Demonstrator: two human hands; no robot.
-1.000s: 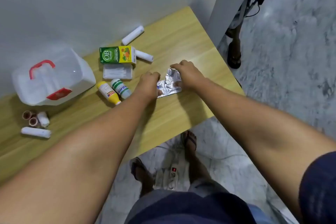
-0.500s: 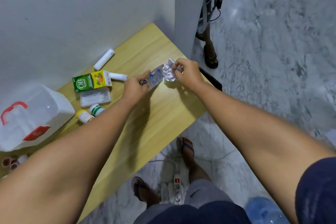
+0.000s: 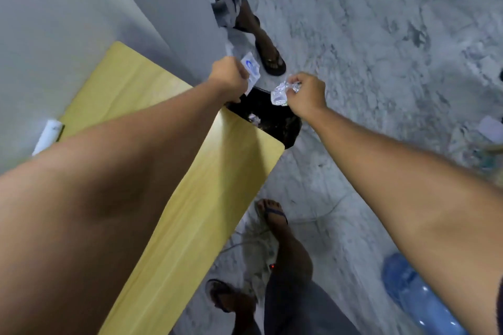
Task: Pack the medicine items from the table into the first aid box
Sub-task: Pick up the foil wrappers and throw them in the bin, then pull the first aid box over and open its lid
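Past the far corner of the bench [image 3: 206,185], both hands hang over a black bin [image 3: 283,128] standing on the floor against the bench edge. Left hand [image 3: 230,76]: fingers curled, gripping a flat blister strip piece [image 3: 251,69], white with blue print, which sticks up and to the right out of the fist. Right hand [image 3: 307,95]: thumb and fingertips pinching a crumpled foil piece [image 3: 280,94], silver, dangling to the left of the knuckles. The two pieces are apart, not touching, both in the air above the bin mouth. Inside the bin, a small foil scrap [image 3: 253,118] lies on dark contents; the rest is too dark to tell. On the bench, at the left edge by the wall, a white roll [image 3: 50,134] lies partly behind the left forearm. Frame is motion-blurred. On the marbled floor: another person's foot in a black sandal [image 3: 270,58] just behind the bin, the wearer's own feet in flip-flops below, a white power strip [image 3: 268,255] with a red light between them, a blue bottle [image 3: 416,299] at lower right.
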